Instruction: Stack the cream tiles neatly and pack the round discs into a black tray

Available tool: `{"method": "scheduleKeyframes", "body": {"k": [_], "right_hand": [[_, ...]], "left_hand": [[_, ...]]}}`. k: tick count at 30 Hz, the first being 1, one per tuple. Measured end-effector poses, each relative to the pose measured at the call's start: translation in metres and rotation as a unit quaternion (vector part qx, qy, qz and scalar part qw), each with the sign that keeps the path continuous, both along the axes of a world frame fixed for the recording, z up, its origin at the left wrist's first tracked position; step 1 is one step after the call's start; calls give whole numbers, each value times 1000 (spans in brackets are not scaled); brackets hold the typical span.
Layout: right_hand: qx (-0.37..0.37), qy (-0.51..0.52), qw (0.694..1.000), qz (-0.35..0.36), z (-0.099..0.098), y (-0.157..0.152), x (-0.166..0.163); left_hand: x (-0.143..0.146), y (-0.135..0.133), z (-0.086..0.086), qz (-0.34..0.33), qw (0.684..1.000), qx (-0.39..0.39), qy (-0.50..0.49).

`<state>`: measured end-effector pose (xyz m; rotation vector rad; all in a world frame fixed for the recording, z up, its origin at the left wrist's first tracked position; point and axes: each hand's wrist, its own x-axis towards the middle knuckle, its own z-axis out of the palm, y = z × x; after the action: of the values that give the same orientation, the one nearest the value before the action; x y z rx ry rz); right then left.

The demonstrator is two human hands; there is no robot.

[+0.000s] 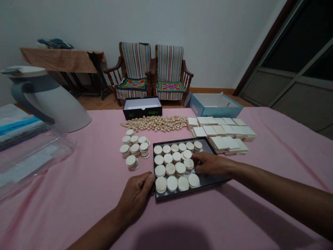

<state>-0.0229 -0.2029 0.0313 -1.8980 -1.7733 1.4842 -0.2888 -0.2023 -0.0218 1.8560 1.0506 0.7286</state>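
A black tray (211,148) lies on the pink tablecloth in front of me, its left part filled with stacks of pale round wooden discs (172,169). My left hand (136,197) rests against the tray's near left corner, fingers curled onto its edge. My right hand (211,164) lies inside the tray, its fingertips pressed against a disc stack on the right side of the rows. More disc stacks (134,149) stand on the cloth left of the tray.
Behind the tray lie a heap of small wooden pellets (156,123), stacks of square wooden tiles (223,133), a black box (142,107) and a blue box (214,105). A white jug (49,99) and clear plastic packaging (28,152) sit at left. Two striped chairs (153,71) stand by the wall.
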Motion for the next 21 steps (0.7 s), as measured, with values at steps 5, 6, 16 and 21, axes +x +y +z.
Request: {"method": "scheduleKeyframes", "body": {"k": [5, 6, 16, 21], "right_hand": [[13, -20, 999, 26, 4, -3, -1], [12, -33, 999, 29, 5, -3, -1], [54, -36, 994, 92, 7, -6, -1], [80, -84, 989, 94, 6, -6, 3]], "left_hand": [[1, 0, 2, 1, 1000, -1, -1], [0, 0, 2, 1, 1000, -1, -1], [0, 0, 0, 3, 1000, -4, -1], [0, 0, 0, 1, 1000, -8, -1]]}}
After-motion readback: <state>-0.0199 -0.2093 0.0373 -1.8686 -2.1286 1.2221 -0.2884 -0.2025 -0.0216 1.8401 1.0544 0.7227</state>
